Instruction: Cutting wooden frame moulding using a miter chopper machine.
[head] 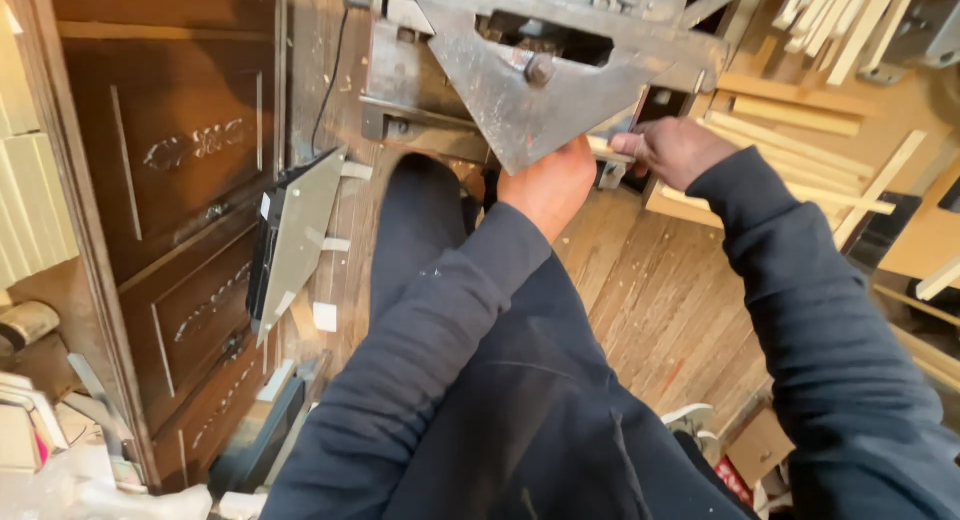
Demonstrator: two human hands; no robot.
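A worn grey metal machine [520,70] with a triangular plate and a bolt fills the top middle. My left hand [548,185] reaches under the plate's lower point, its fingers hidden behind the metal. My right hand [672,148] is closed on a thin pale wooden strip [600,148] that runs under the machine. Both arms wear dark blue sleeves.
A dark carved wooden cabinet [180,180] stands at left, with a grey angled metal piece [300,230] leaning by it. Several pale wooden strips [800,120] lie on a board at right. Plank flooring [660,300] lies below; a black cable [330,70] hangs near the machine.
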